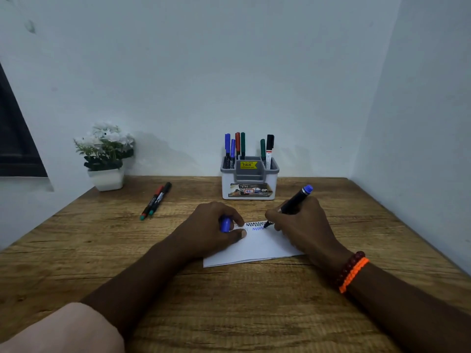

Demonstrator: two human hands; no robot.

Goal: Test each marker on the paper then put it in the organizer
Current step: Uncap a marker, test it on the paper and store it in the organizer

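Observation:
My right hand (pixel 303 222) grips a blue marker (pixel 297 200), its tip touching the white paper (pixel 257 247) beside a fresh blue zigzag near the top edge. My left hand (pixel 211 230) presses the paper's left side and holds the blue cap (pixel 225 224) in its fingers. The white and grey organizer (pixel 249 179) stands behind the paper against the wall, with several capped markers upright in it. Two more markers (pixel 156 200), one with a red cap and one with a black cap, lie side by side on the table at the left.
A small white pot of white flowers (pixel 105 155) sits at the back left corner. Walls close the wooden table (pixel 229 301) at the back and right. A dark window frame (pixel 15 138) is at the far left.

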